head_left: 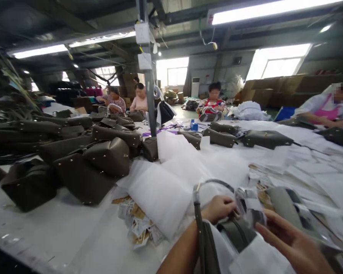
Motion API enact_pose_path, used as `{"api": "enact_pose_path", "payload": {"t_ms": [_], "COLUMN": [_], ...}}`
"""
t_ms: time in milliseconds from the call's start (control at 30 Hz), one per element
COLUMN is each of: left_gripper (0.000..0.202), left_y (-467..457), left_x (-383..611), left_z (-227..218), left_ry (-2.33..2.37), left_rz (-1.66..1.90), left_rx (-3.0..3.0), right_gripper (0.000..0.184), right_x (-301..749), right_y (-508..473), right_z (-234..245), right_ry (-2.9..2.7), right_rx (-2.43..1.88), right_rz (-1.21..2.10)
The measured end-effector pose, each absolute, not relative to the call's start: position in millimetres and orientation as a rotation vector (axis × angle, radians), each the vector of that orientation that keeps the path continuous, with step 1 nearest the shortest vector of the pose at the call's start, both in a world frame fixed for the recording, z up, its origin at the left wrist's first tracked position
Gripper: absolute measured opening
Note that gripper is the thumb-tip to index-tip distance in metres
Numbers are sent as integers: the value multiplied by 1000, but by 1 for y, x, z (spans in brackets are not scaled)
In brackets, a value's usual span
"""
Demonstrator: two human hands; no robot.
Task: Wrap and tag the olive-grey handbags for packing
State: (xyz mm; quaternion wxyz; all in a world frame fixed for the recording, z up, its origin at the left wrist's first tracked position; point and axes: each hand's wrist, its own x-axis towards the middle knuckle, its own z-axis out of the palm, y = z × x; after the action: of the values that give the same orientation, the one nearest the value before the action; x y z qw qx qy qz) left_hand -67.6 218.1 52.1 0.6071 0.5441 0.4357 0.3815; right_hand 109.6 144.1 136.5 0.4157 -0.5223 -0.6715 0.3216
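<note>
An olive-green handbag stands at the lower right, partly covered by white wrapping sheet. Its handle arches up over my left forearm. My left hand is closed at the bag's upper edge; what its fingers pinch is hidden. My right hand has its thumb and fingers on a coiled strap in clear plastic, just above the bag. Part of this bundle is blurred.
Many dark handbags are heaped on the table's left. White foam sheets lie mid-table, beside a pile of tags with strings. A metal post rises behind. Several co-workers sit across, one in a red apron.
</note>
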Motion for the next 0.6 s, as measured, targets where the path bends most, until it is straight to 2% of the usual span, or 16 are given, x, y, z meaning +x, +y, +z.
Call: {"api": "enact_pose_path", "payload": {"t_ms": [167, 367, 600], "left_gripper": [29, 15, 45], "left_y": [178, 134, 110], "left_x": [-51, -15, -53], "left_z": [92, 124, 138], "left_ry": [1058, 968, 780], "left_rz": [950, 1029, 1206], "left_rx": [1432, 1448, 993], "right_gripper": [41, 47, 48], "right_x": [129, 155, 162], "right_y": [84, 44, 14], "right_z": [113, 98, 61], "right_ry": [-1476, -1497, -1479], "right_rx": [-1249, -1215, -1264], "right_rz": [1026, 1030, 928]}}
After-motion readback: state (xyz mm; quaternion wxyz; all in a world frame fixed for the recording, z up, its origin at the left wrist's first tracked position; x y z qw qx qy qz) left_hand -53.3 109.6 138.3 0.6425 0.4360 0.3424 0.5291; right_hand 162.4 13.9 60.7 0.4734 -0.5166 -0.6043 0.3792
